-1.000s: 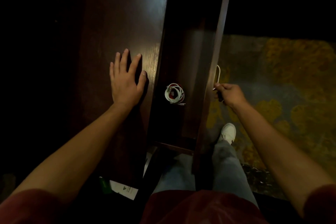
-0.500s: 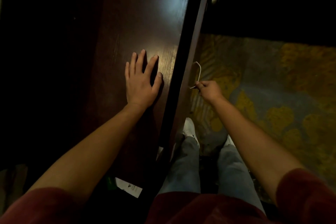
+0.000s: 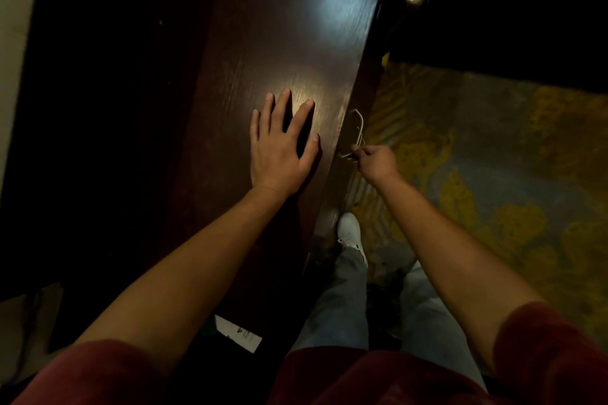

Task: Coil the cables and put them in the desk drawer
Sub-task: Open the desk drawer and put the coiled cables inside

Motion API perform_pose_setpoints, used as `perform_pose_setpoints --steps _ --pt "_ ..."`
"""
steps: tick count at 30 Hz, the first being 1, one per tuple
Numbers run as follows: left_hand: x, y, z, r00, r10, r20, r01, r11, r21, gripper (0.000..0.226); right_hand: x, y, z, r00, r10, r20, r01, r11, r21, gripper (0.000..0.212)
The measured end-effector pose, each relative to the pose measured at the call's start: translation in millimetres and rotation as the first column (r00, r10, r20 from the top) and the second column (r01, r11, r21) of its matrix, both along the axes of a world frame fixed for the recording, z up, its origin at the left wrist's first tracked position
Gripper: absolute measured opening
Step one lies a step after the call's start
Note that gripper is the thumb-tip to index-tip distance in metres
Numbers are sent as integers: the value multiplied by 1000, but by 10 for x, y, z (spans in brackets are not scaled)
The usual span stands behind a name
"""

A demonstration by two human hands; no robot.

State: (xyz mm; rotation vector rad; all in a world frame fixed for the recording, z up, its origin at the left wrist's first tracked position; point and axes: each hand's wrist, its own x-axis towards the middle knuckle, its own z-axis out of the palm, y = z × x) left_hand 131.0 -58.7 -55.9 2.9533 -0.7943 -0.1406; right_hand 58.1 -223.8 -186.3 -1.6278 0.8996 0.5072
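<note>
Head view: I see the drawer pushed in flush under the desk top (image 3: 296, 26).

My left hand (image 3: 279, 148) lies flat on the wood, fingers spread; my right hand (image 3: 375, 161) pinches the drawer handle (image 3: 357, 131). The cables are out of sight. A white card (image 3: 238, 334), shoe (image 3: 350, 230) and patterned carpet (image 3: 493, 158) lie below.

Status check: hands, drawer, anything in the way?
Left hand flat on desk top. Right hand grips drawer handle. Drawer looks shut, cables out of sight. Nothing in the way.
</note>
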Motion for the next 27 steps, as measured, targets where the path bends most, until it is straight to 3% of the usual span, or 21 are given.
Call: perform_pose_setpoints --steps 16,27 --pt "4 9 -8 1000 -8 2 8 1000 9 55 56 119 14 997 -69 -20 69 998 7 33" --pt "0 15 16 1000 -7 -27 8 1000 21 56 -43 -3 340 999 -31 -30 35 993 110 28"
